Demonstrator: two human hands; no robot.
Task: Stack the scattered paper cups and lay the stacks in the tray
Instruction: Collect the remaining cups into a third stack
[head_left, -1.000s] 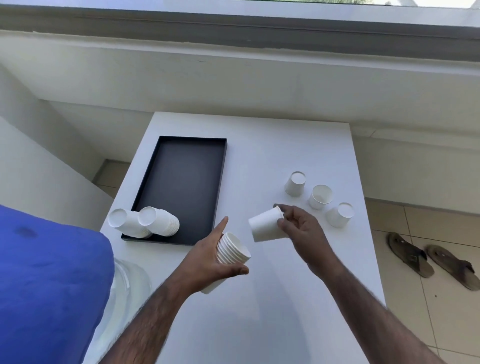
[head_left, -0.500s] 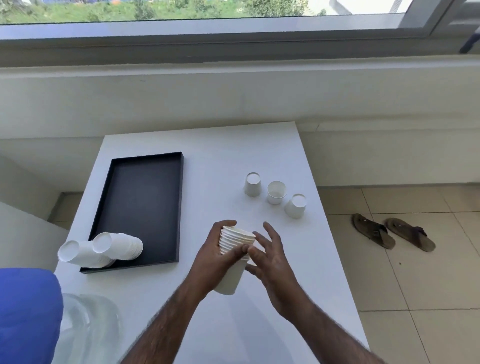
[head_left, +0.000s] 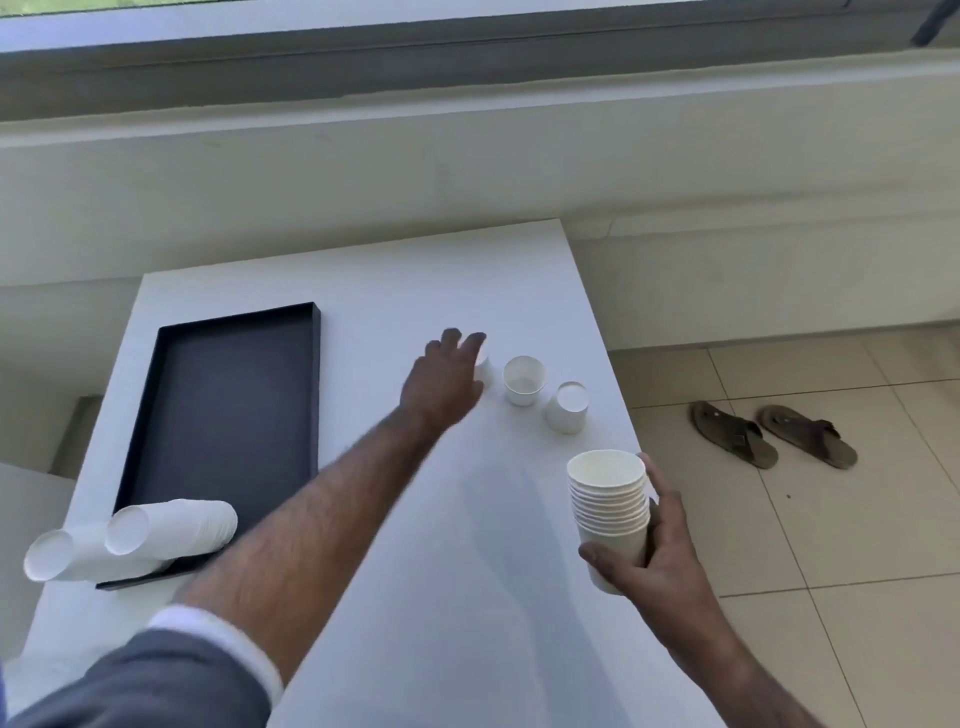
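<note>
Fingers of the right hand grip one cup stack. Beside the tray, two stacks lie; the left hand closes on one of three loose cups.

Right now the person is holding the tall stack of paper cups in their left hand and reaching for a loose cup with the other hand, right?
Not quite. In the head view the stack of paper cups is in the right hand, not the left. The left hand is the one reaching for a loose cup on the white table.
</note>
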